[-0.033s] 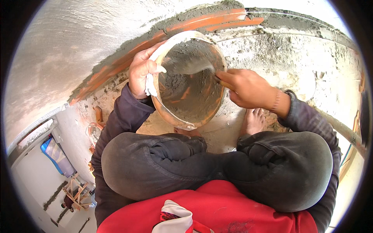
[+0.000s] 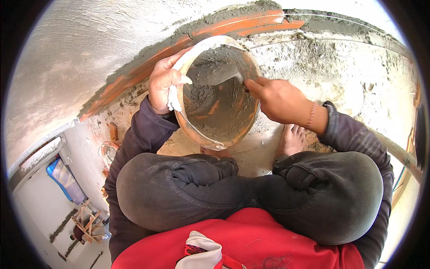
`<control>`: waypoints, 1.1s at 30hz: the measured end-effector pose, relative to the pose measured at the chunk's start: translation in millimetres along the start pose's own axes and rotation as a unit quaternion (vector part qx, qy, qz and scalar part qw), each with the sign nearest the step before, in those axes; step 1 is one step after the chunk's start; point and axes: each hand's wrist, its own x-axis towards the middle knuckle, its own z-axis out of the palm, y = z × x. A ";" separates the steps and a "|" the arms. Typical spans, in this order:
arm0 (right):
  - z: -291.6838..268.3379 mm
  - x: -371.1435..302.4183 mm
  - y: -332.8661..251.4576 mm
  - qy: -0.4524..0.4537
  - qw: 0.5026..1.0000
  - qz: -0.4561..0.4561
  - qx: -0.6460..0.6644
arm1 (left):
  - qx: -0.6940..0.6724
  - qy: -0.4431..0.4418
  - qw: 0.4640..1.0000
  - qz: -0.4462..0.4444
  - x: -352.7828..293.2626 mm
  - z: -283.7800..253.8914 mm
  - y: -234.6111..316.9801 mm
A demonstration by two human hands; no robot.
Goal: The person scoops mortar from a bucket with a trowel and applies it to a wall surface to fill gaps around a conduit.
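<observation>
A round bucket [image 2: 248, 129] with an orange-brown inside and a pale, crusted rim is tipped so that its mouth faces me. Grey wet mortar [image 2: 204, 92] coats its wall and bottom. My left hand [image 2: 165, 85] grips the rim on the left, thumb over the edge, with a white smear or scrap beside it. From the right, my right hand [image 2: 284, 102] is closed around the handle of a trowel [image 2: 222, 74]. The trowel's metal blade points left inside the bucket, near the upper wall. Most of the handle is hidden by my fingers.
Beyond the bucket, orange bricks or tiles [image 2: 242, 23] with grey mortar run along the plastered wall [image 2: 80, 49]. A taut string [image 2: 336, 17] passes above them. My bare foot [image 2: 292, 140] stands right of the bucket. A pipe-like bar [image 2: 396, 152] lies at right; a wooden frame [image 2: 89, 222] stands far left.
My right hand and the trowel have shifted slightly to the left, and the blade shows more sharply. The bucket and my left hand have stayed in place.
</observation>
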 end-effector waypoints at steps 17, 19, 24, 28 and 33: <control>-15.8 -5.7 -15.5 -0.204 0.978 0.032 -0.041 | -0.011 0.019 1.000 0.007 -5.2 -4.0 0.0; -7.8 -0.4 -16.7 -0.099 0.995 0.007 -0.004 | -0.002 0.016 1.000 -0.001 -2.3 -5.1 -1.0; -13.8 -7.7 -6.1 -0.260 0.964 0.009 -0.055 | -0.007 0.042 0.999 0.012 -7.9 -24.1 2.9; -16.3 12.7 -13.8 -0.143 0.976 0.026 0.163 | -0.033 0.038 0.999 0.004 -8.6 -25.5 5.2; -5.4 26.1 -47.9 -0.138 0.980 -0.026 0.142 | 0.007 0.006 1.000 0.013 -1.2 -21.2 2.8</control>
